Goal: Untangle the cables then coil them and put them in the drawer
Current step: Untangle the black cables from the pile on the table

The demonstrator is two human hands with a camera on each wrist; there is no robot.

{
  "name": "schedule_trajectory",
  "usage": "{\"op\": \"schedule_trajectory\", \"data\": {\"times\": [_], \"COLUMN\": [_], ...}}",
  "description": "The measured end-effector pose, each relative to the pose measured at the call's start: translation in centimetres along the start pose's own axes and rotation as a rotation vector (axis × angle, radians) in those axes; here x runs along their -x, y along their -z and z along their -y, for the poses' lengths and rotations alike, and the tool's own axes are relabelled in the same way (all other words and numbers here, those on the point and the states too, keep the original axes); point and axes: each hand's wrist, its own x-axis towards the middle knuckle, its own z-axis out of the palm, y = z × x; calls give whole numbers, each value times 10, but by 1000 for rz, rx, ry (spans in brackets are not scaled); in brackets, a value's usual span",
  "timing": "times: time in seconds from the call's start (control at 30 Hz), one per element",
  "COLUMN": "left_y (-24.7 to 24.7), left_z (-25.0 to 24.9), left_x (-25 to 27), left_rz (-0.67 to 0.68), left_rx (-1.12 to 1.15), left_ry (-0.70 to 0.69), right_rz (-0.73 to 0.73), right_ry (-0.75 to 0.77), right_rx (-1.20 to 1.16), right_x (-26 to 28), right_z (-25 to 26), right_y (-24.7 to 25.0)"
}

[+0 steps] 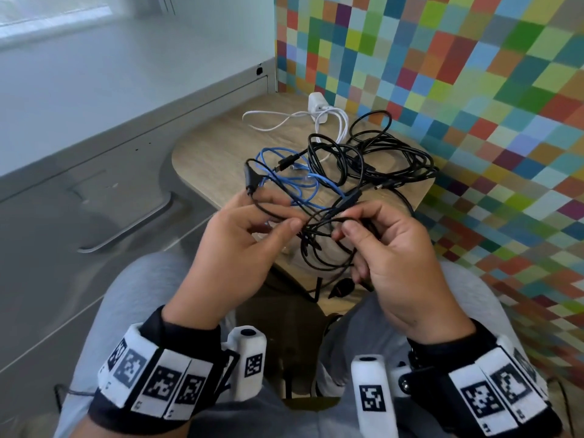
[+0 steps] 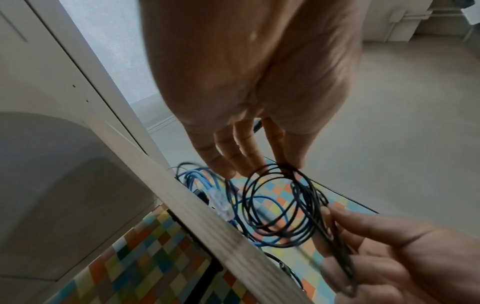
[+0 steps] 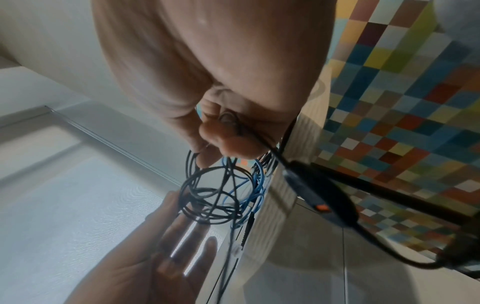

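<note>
1. The step in hand is, by my reading, the untangling: the thin black rubber-sheathed cable (image 1: 319, 229) is drawn up off the small rounded light-wood worktop (image 1: 205, 153) and hangs in loose loops between both hands, just off the worktop's near edge.
2. The left hand (image 1: 240, 245) pinches a strand of this black cable between thumb and forefinger; the left wrist view shows the other fingers fairly straight, touching the top of the loops.
3. The right hand (image 1: 392, 251) is curled around a bunch of the same cable, with more strands trailing below the worktop's near edge.
4. The bright blue network cable with clear plastic plugs (image 1: 284, 178) lies on the worktop's near half, crossed by the black strands; a heap of further black cables (image 1: 388, 159) fills the worktop's right half.
5. The white charger block with its white cord (image 1: 316, 116) sits at the worktop's far edge, seemingly free of the knot.
6. The next move likely calls for finding a free plug end and feeding it back through the loops, not pulling, which could tighten the snarl.
7. Right of the worktop stands a multicoloured chequered wall (image 1: 474, 90); left of it, grey cabinet fronts with a long recessed handle (image 1: 132, 226), possibly the drawer, shut.
</note>
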Motion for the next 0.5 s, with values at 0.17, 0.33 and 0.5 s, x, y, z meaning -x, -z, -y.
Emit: {"op": "schedule_trajectory", "data": {"times": [0.17, 0.33, 0.5], "left_y": [-2, 5, 9], "left_z": [1, -2, 1], "left_x": [-2, -10, -10], "left_rz": [-137, -387, -442], "left_rx": [101, 335, 394], "left_ry": [74, 118, 160], "right_rz": [-9, -87, -118], "right_ry": [26, -14, -65], "right_rx": [23, -55, -165], "right_x": [-1, -6, -8], "right_z": [-2, 0, 6], "right_y": [0, 6, 6]}}
